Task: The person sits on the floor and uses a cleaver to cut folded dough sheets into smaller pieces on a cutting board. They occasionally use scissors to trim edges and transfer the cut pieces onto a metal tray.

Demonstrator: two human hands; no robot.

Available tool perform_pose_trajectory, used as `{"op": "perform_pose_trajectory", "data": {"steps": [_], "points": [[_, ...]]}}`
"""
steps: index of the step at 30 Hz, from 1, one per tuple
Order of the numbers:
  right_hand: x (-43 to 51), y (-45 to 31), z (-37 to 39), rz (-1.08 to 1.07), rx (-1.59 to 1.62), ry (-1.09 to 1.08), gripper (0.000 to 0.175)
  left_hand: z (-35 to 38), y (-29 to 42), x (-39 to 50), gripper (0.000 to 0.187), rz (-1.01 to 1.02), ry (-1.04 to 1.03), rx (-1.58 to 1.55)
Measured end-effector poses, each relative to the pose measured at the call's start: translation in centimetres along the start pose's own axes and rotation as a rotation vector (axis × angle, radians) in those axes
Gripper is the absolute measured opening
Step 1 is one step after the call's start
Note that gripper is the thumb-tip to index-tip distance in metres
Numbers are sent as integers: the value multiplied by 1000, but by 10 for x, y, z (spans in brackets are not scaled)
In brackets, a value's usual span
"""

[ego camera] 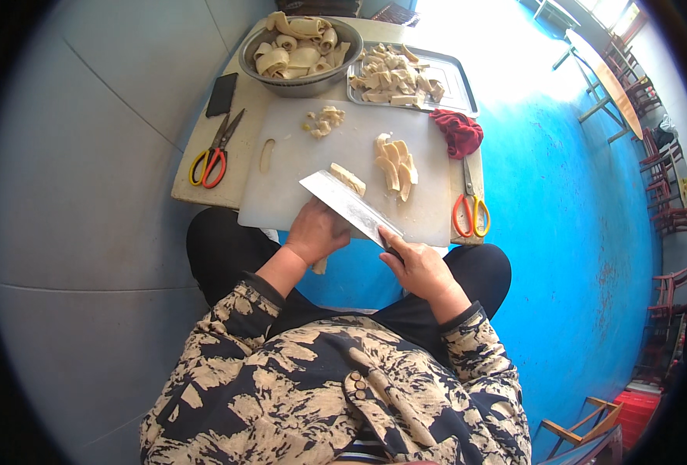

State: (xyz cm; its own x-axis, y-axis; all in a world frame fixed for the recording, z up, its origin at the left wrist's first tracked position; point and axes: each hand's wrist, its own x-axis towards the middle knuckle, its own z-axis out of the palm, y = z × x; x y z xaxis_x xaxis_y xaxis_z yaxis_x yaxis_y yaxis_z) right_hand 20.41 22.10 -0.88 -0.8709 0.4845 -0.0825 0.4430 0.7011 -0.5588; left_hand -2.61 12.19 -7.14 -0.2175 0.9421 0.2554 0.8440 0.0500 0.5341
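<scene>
My right hand (pixel 419 267) grips the handle of a cleaver (pixel 346 203), its wide blade slanting over the near part of a white plastic cutting board (pixel 297 203). Just beyond the blade lies a pale strip of food (pixel 348 178). My left hand (pixel 319 228) is at the board's near edge, partly behind the blade, with fingers curled around a pale food piece (pixel 319 266) whose end hangs below it. Cut pale strips (pixel 399 165) lie on the board's right side, and small scraps (pixel 325 121) near its far edge.
A metal bowl (pixel 303 87) of rolled pale pieces and a metal tray (pixel 465 87) of cut pieces stand at the back. Scissors (pixel 215 152) and a black phone-like object (pixel 222 95) lie left; a red cloth (pixel 458 132) and more scissors (pixel 469 200) lie right. A wall borders the left.
</scene>
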Motion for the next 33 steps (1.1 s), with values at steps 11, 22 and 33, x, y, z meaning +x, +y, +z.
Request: {"op": "perform_pose_trajectory", "data": {"steps": [11, 22, 33], "points": [[-1, -5, -9, 34, -58, -69, 54, 5, -7, -2, 40, -5, 69, -6], [53, -3, 19, 6, -89, -74, 52, 7, -6, -4, 54, -165, -93, 34], [12, 2, -4, 53, -146, -101, 56, 16, -14, -7, 56, -122, -20, 73]]}}
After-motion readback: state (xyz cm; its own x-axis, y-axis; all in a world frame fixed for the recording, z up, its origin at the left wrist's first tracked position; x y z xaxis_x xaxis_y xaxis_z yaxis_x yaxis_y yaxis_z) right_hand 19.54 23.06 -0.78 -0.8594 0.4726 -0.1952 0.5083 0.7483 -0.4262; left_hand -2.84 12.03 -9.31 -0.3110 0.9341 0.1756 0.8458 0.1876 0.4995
